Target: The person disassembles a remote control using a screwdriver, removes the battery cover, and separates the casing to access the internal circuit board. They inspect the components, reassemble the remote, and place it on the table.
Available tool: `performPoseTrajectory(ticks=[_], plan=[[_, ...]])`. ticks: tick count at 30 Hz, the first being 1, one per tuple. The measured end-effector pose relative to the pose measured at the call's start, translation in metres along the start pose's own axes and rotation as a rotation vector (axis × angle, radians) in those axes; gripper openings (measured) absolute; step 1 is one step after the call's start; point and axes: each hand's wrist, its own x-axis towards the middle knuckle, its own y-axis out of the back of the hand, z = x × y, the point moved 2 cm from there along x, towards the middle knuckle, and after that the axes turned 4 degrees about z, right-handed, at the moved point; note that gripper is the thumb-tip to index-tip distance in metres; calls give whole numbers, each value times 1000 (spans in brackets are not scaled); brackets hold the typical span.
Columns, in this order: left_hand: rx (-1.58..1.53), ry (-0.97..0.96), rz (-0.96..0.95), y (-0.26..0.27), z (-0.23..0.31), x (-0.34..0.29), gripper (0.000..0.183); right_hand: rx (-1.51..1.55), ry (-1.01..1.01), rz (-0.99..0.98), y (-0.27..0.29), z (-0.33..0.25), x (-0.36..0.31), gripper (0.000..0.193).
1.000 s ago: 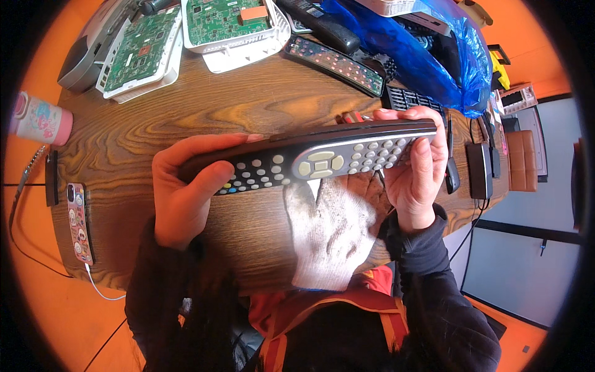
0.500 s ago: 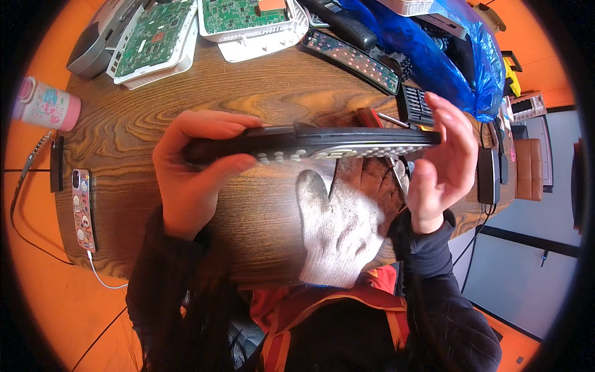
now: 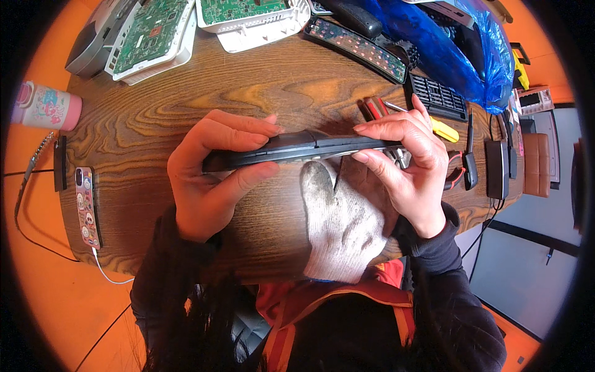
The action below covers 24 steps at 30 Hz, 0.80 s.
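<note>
A black remote control (image 3: pixel 304 147) is held sideways above the table, its narrow edge facing me and the seam along its side showing. My left hand (image 3: pixel 217 167) pinches its left end, with fingers on top and thumb underneath. At the other end, my right hand (image 3: pixel 412 158) grips it the same way, index finger above and thumb below. Most of the button face is turned out of sight. Beneath the remote lies a soiled white knit work glove (image 3: pixel 344 229), partly covered by my right hand.
Opened white cases with green circuit boards (image 3: pixel 152 37) stand at the far left. An opened remote (image 3: pixel 356 49), a black bit tray (image 3: pixel 437 96), a yellow-handled tool (image 3: pixel 445 130) and a blue plastic bag (image 3: pixel 446 62) lie far right. A phone (image 3: pixel 87 208) and pink cup (image 3: pixel 52 106) sit left.
My right hand has closed onto the remote's right end, where its fingers were spread before. The remote has rolled so its buttons no longer face me.
</note>
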Motion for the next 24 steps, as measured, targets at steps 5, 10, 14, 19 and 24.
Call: performPoseTrajectory(ticks=[5, 10, 14, 19, 24], plan=[[112, 4, -82, 3, 1, 0, 21, -8, 27, 6, 0, -1, -1, 18], [130, -37, -53, 2, 2, -3, 23, 63, 41, 32, -3, -1, 2, 18], [118, -104, -66, 1, 4, 2, 19, 39, 133, 45, 2, 0, 5, 19], [-333, 324, 62, -1, -3, 3, 67, -230, 350, 273, 7, -8, -4, 24], [-452, 670, 54, 5, 0, 1, 40, -304, 373, 229, 5, -10, -2, 23]])
